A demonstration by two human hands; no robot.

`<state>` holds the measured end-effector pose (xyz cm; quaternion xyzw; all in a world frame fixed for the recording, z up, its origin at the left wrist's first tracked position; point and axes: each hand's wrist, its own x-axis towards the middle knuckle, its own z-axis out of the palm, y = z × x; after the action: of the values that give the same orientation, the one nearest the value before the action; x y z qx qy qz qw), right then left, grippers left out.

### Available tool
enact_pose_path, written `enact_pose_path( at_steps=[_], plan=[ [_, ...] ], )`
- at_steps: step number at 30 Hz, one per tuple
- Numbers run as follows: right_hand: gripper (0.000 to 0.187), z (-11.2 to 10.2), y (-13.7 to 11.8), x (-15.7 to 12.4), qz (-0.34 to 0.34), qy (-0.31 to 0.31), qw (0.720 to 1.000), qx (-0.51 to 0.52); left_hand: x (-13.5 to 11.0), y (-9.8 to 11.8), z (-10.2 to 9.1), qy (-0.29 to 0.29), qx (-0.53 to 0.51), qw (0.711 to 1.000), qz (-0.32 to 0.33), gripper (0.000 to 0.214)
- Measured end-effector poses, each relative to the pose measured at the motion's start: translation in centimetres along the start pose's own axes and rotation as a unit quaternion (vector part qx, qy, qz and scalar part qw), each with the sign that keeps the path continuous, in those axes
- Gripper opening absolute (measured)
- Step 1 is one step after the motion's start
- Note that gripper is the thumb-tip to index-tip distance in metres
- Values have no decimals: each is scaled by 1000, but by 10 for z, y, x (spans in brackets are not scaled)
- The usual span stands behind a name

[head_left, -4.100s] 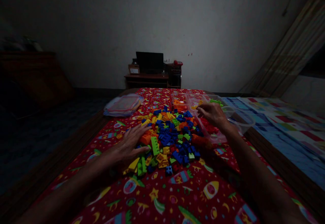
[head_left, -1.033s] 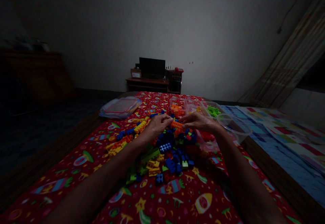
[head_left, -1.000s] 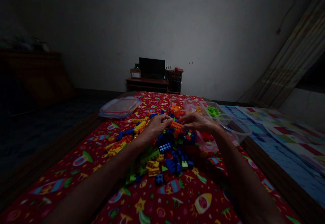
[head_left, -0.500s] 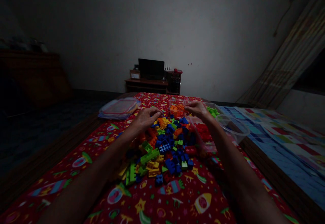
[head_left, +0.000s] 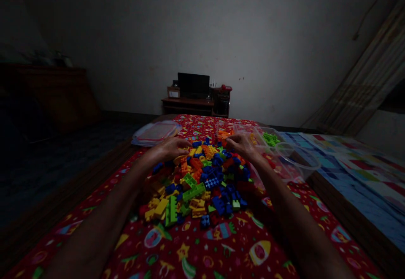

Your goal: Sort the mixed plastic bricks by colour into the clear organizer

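Note:
A heap of toy building bricks [head_left: 210, 173] in blue, green, yellow, orange and red covers the middle of the red patterned cloth [head_left: 177, 258]. Over the heap's rear left side is my left hand [head_left: 173, 147], its bent fingers apart beside yellow bricks [head_left: 182, 159]. No brick shows between them. My right hand [head_left: 241, 144] is at the rear right edge of the heap, fingers pinched together close to some orange. Whatever is in that pinch is too dark and small to name. Just behind it, orange bricks [head_left: 224, 135] lie in a clear plastic box, partly covered by the hand.
Green bricks [head_left: 271, 139] sit in a clear container at the right rear. A round clear tub [head_left: 302, 164] stands at the cloth's right edge. Stacked lids [head_left: 155, 133] lie at the left rear. A bed with a checked cover [head_left: 351, 161] borders the right side.
My right hand has come back from the box of orange bricks to the heap's edge. My left hand has shifted toward the heap's left side. The view has turned slightly left.

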<state>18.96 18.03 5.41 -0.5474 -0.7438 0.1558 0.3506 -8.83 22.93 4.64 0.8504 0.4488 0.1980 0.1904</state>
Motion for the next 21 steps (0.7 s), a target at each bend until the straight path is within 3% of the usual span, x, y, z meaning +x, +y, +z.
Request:
enact_pose_path(
  at_steps=[5, 9, 11, 15, 18, 21],
  plan=[
    [24, 14, -12, -8, -61, -34, 997, -35, -3, 11, 17, -73, 47, 994, 68, 33],
    [25, 17, -18, -11, -93, -43, 993, -50, -3, 24, 29, -34, 80, 992, 87, 17],
    [24, 17, -19, -13, -100, -45, 993, -46, -4, 26, 26, -28, 41, 996, 67, 17],
    [21, 18, -23, -17, -108, -44, 992, -44, -8, 22, 9, -77, -40, 996, 28, 26],
    [21, 22, -27, -19, -96, -45, 993, -45, -8, 19, 2, -33, -31, 999, 29, 34],
    [27, 27, -29, -21, -111, -28, 993, -26, -5, 23, 8, 10, -57, 998, 22, 44]
  ],
)
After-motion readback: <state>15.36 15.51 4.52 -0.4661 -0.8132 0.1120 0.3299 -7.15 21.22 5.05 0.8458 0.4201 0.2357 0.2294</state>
